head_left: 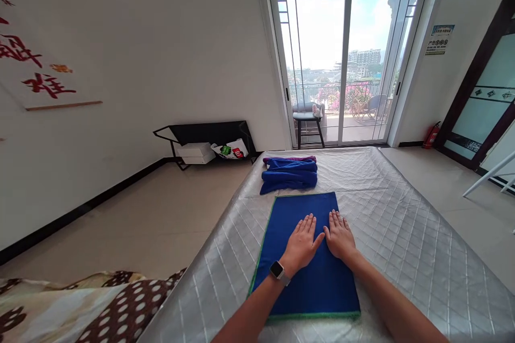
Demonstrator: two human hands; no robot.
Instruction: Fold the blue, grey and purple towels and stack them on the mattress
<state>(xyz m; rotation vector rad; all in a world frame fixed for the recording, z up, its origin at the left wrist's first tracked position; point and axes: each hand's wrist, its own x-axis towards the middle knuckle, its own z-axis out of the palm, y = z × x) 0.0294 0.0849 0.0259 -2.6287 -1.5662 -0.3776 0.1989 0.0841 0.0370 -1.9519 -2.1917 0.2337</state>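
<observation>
A blue cloth with green edging (pixel 322 289) lies spread flat on a silver quilted mattress (pixel 386 209). My left hand (pixel 302 242) rests palm down on the cloth, fingers stretched out and pointing away from me; a watch is on that wrist. Beside it, my right hand (pixel 339 236) lies flat near the cloth's right edge, its fingers extended. The two thumbs are close to each other. Beyond the spread cloth sits a pile of blue cloths (pixel 289 174), with a purple one at its far side.
A black rack (pixel 211 133) with white boxes (pixel 196 153) and a bag stands by the left wall. Patterned bedding (pixel 116 311) is at the lower left. Past the mattress are glass sliding doors, a black stool (pixel 309 118) and a fire extinguisher (pixel 432 135).
</observation>
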